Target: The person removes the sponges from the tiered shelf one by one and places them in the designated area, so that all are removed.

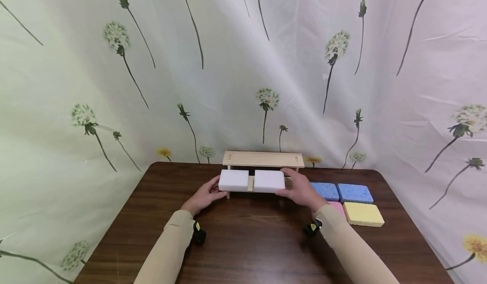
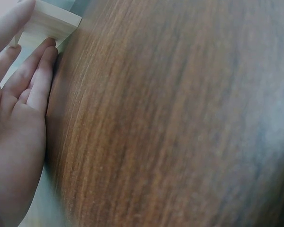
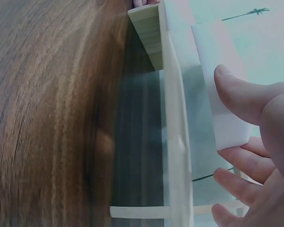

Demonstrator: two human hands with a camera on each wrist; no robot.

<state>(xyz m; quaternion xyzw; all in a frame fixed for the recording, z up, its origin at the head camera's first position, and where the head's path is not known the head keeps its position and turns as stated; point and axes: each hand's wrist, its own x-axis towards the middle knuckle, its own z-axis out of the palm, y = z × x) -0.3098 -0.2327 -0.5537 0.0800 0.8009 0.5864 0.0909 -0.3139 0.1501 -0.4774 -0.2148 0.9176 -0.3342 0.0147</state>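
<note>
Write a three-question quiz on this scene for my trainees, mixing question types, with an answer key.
1. Count: how many blue sponges lie on the table?
2. True or false: the right hand holds the right-hand white block.
3. Fill the gap: directly to the right of the pink sponge, as the head camera sees it, lies a ____.

Key: 1. Two. 2. True. 3. Yellow sponge.

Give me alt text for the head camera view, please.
A person's right hand grips one white block at a wooden stand; the left hand is beside another. Blue, pink and yellow sponges lie to the right on the brown table.
</note>
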